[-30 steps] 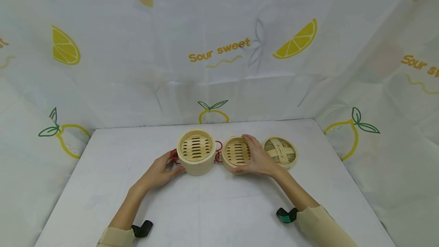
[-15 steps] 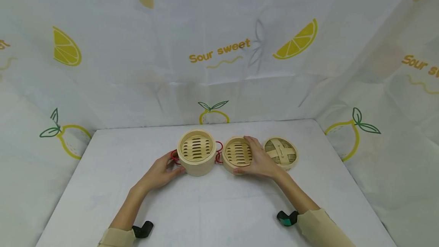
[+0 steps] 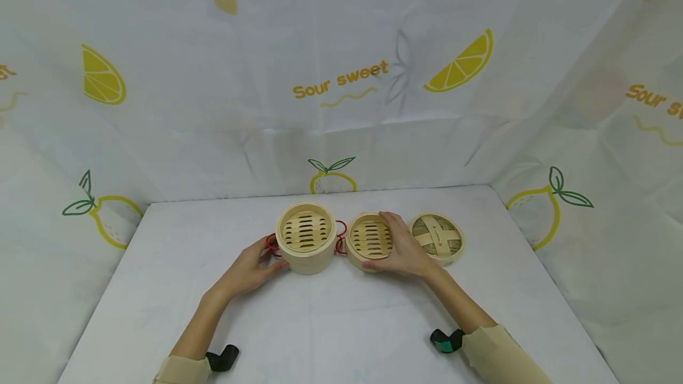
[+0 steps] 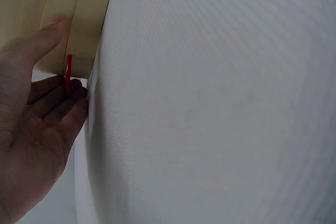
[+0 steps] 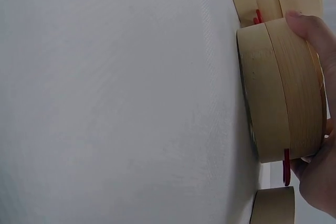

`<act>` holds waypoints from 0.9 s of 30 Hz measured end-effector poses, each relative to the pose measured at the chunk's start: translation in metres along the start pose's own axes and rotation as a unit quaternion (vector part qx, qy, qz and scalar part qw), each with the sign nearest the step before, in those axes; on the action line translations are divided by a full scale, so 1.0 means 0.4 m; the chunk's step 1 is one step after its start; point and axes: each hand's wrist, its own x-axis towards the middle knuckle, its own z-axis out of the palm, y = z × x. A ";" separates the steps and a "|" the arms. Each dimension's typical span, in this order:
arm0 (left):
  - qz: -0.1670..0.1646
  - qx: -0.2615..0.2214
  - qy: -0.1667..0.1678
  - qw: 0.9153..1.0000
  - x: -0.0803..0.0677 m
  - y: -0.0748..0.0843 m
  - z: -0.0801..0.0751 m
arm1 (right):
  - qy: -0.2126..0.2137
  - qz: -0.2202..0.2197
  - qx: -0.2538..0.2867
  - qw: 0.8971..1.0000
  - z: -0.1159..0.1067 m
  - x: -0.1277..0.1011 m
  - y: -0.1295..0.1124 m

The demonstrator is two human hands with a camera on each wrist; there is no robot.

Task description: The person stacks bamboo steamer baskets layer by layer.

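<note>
Seen from the head, the left hand [image 3: 251, 268] grips the taller steamer basket [image 3: 306, 237] on the table [image 3: 331, 325]; the right hand [image 3: 404, 249] clasps the shorter basket [image 3: 368, 239], beside a woven lid [image 3: 436, 237]. Both baskets hold nothing. At the left wrist, fingers [image 4: 55, 106] hook a red handle [image 4: 68, 74]. At the right wrist, the thumb [image 5: 312, 30] presses the basket wall [image 5: 283, 93].

Left hand [image 3: 251, 268] fingers loosely curled, thumb extended, right hand [image 3: 404, 249] arched in a wide grip, both forearms outstretched

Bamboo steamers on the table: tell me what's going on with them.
A person works at a white table. Their left hand holds the taller steamer basket by its side. Their right hand has its grip on the lower basket next to it. Both baskets stand on the table. The woven lid lies to the right.
</note>
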 end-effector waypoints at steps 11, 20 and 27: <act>-0.001 -0.005 0.001 1.000 -0.001 -0.004 0.000 | -0.003 0.011 -0.025 1.000 -0.008 -0.002 -0.014; 0.007 -0.007 0.001 1.000 0.001 -0.006 -0.002 | 0.004 0.002 -0.070 0.998 -0.031 -0.007 -0.025; 0.011 -0.005 0.000 1.000 0.001 -0.006 -0.002 | 0.002 0.001 -0.076 0.997 -0.047 -0.015 -0.034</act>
